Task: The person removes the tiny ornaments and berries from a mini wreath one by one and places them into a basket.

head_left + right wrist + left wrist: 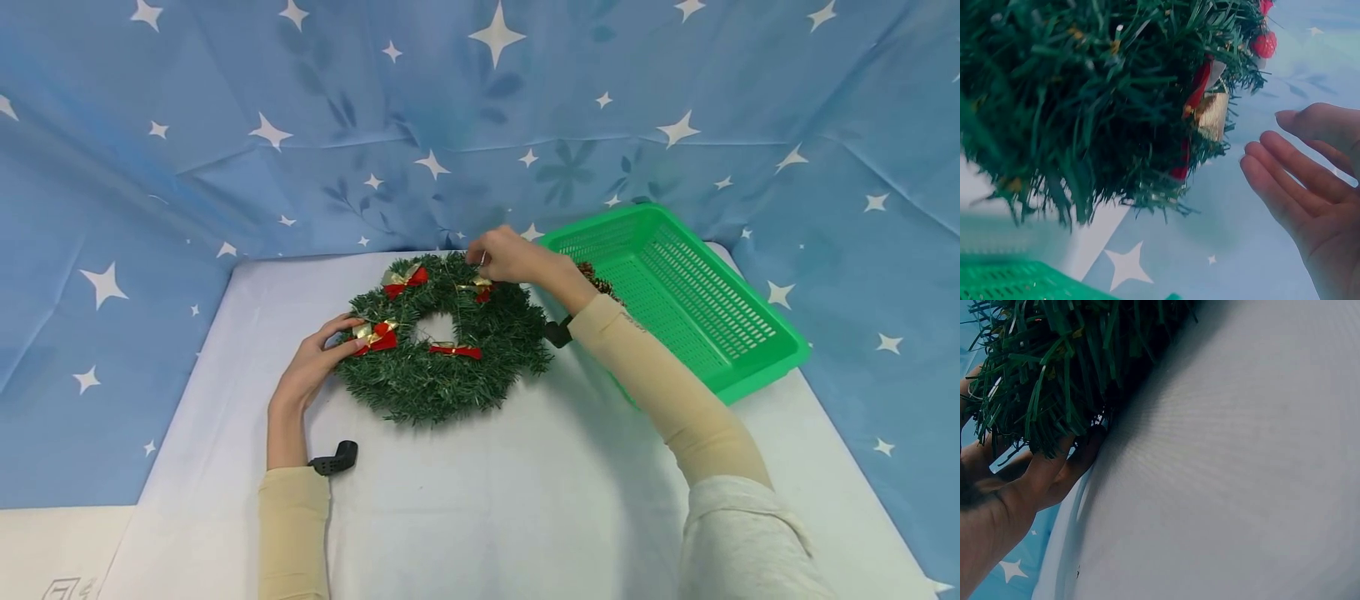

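Observation:
A round green Christmas wreath [442, 387] lies on the white table, with red and gold bows around its ring. My left hand [311, 367] grips its left edge beside a red and gold bow [382, 337], the thumb on top. In the left wrist view, fingers [1054, 472] reach under the wreath's outer edge [1054, 375]. Over the far right part is my right hand [510, 257], near another bow [482, 292]. The right wrist view shows this hand [1310, 181] apart from the bow [1212, 115], fingers loosely extended, holding nothing visible.
A green plastic basket [780, 362] stands tilted across the table's right side. Brown pine cones [600, 283] show at its left, partly hidden by the right forearm. Blue star-patterned cloth [495, 100] hangs behind the table [480, 508].

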Action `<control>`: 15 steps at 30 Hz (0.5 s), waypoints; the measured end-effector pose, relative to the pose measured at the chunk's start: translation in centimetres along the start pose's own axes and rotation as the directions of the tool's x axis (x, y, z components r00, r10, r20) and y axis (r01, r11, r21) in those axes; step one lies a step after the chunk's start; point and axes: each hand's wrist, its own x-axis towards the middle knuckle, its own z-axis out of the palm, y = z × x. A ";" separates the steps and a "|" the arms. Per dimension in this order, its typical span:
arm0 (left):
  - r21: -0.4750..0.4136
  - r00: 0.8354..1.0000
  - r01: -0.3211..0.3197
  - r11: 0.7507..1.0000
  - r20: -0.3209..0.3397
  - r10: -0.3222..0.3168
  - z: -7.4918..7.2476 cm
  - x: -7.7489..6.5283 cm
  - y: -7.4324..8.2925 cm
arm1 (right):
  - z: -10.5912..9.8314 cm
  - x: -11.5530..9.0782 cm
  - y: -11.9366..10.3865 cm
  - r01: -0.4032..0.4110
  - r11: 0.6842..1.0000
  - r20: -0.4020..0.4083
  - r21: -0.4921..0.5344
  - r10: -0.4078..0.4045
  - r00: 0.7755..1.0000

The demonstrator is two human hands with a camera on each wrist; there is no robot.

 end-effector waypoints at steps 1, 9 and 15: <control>0.000 1.000 -0.001 1.000 0.000 0.001 0.0 0.0 0.0 | 0.1 0.1 -0.1 0.004 1.000 -0.002 -0.003 -0.004 1.000; -0.003 1.000 0.001 1.000 0.003 -0.001 0.1 0.0 0.1 | 0.8 1.1 -0.4 0.035 0.999 -0.016 -0.017 -0.035 0.999; -0.002 1.000 -0.003 1.000 -0.001 0.003 0.0 -0.1 0.1 | 1.4 2.1 -0.7 0.036 0.999 -0.021 -0.009 -0.036 0.999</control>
